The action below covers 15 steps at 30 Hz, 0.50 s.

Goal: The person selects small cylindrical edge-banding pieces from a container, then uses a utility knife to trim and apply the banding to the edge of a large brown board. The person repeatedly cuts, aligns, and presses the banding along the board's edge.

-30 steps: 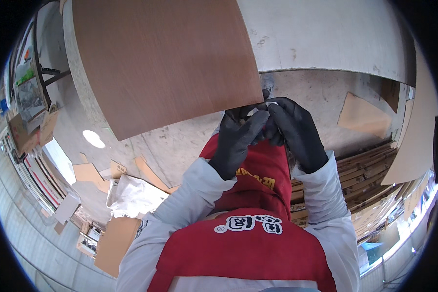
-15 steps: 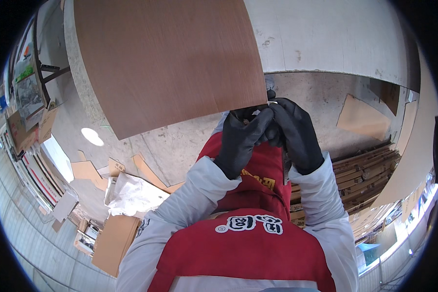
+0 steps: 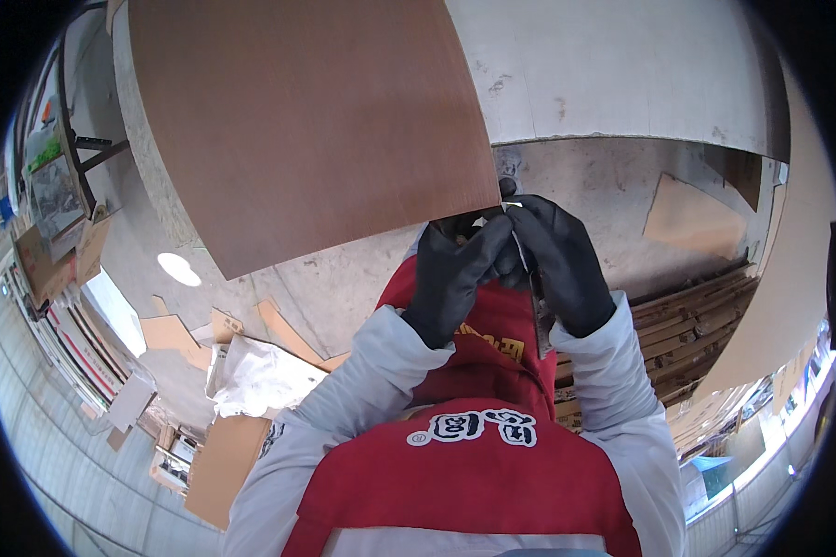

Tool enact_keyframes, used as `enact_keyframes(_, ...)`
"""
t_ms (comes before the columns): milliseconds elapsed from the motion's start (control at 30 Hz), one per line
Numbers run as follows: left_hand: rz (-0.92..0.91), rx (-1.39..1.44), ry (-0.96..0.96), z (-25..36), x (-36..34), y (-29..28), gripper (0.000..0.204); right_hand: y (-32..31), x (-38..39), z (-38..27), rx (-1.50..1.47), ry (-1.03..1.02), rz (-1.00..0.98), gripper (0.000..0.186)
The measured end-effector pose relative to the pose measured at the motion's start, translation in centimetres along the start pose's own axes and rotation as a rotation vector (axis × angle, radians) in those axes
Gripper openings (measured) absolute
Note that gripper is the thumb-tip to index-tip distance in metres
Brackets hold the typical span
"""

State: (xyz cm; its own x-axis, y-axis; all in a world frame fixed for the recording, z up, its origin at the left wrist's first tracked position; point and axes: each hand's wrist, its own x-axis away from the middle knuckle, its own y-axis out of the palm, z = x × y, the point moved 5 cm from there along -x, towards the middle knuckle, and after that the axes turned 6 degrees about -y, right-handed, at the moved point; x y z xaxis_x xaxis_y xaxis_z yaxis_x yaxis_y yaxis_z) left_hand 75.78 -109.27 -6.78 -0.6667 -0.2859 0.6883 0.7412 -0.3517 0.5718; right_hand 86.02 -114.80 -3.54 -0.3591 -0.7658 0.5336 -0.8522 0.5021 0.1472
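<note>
Both my hands wear black gloves and meet at the near right corner of a brown wood-grain panel [image 3: 316,121]. My left hand [image 3: 452,274] is closed, thumb pressed toward the fingers, just below the panel's near edge; what it grips is mostly hidden. Beside it my right hand [image 3: 567,265] is closed too, its fingertips at a small pale piece [image 3: 512,204] by the corner. A thin greyish strip [image 3: 540,320] runs down below the fingers, along the right hand's inner side. Whether the pale piece and the strip are one thing, I cannot tell.
The panel lies on a pale board surface [image 3: 613,70] reaching off to the right. Cardboard scraps [image 3: 172,336] and white plastic sheeting [image 3: 260,376] lie on the floor at left. Stacked flat cardboard [image 3: 687,325] sits at right, near a loose cardboard piece [image 3: 692,215].
The panel and board appear slightly further left in view. My hands stay together at the corner, the fingers shifted a little; the thin strip below the right hand shows more clearly now.
</note>
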Motion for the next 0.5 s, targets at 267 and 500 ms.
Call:
enact_keyframes(267,-0.059,0.057,0.023,-0.1,-0.1,0.5,0.026,-0.7,-0.7,-0.6,-0.019,0.195,-0.105,0.025)
enact_keyframes(500,-0.026,0.044,0.021,0.6,0.1,1.0,0.025,-1.1,-0.9,-0.1,0.028,0.103,-0.164,0.024)
